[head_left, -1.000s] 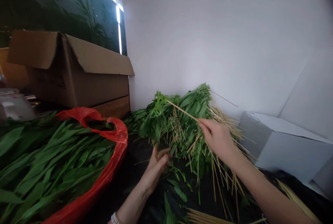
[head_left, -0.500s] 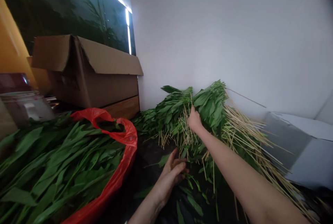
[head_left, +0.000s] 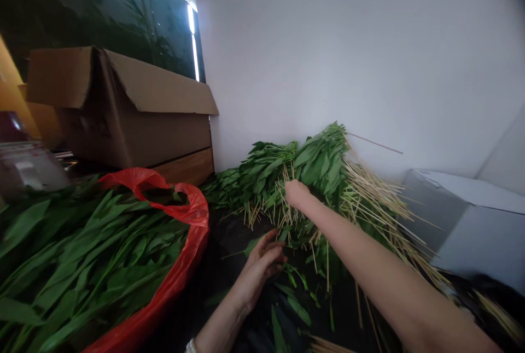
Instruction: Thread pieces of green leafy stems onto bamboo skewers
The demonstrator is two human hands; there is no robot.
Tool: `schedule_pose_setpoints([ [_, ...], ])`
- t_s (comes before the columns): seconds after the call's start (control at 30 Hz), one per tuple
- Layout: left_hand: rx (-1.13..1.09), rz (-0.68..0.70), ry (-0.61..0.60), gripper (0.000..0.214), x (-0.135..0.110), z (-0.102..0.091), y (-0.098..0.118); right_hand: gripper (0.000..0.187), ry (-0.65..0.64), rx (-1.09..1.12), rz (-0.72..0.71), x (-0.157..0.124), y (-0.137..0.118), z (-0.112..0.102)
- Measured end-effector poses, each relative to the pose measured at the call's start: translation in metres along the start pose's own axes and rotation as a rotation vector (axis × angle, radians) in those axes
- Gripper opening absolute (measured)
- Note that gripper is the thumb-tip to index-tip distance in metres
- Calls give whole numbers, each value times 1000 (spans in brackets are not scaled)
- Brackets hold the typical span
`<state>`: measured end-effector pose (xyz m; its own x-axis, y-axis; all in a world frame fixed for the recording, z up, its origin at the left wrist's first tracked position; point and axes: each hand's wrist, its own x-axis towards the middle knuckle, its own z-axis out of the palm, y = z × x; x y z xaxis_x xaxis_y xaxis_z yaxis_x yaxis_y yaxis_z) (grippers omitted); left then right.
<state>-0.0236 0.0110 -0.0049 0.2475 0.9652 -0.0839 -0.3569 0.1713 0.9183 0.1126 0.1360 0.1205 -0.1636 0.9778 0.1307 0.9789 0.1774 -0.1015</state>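
The right hand (head_left: 297,194) reaches to 12 o'clock from the left hand and presses against a heap of leafy greens (head_left: 315,162) bristling with thin wooden skewers (head_left: 369,194). Its fingers bunch together, their tips hidden against the leaves, so whether they pinch anything cannot be told. The left hand (head_left: 260,268) sits just below the heap, fingers loosely spread and curled around nothing visible. At 9 o'clock from it, a red plastic bag (head_left: 192,222) holds long green leaves (head_left: 82,254). A cardboard box (head_left: 131,129) stands at 10 o'clock, and a white box (head_left: 471,227) at 3 o'clock.
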Motion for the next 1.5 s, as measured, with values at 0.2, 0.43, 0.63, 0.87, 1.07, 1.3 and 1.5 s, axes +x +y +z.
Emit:
schedule_pose_setpoints([
  [0.2,32,13,38,57,-4,6,11,24,94,44,-278,-76,-3,-21],
  [0.43,156,188,153,44,1,2,3,30,111,213,-374,-183,43,5],
  [0.63,303,388,371,48,10,-18,13,23,-38,103,-191,-194,53,66],
  [0.87,548,468,302,17,10,-19,9,20,29,132,-121,-171,35,102],
  [1.07,794,582,2,30,-4,-2,3,29,150,257,-170,-170,31,91],
  [1.3,883,590,-129,18,-6,2,-4,29,195,482,-224,-196,32,83],
  [1.5,866,738,96,21,-6,4,9,18,33,514,-186,-247,72,69],
])
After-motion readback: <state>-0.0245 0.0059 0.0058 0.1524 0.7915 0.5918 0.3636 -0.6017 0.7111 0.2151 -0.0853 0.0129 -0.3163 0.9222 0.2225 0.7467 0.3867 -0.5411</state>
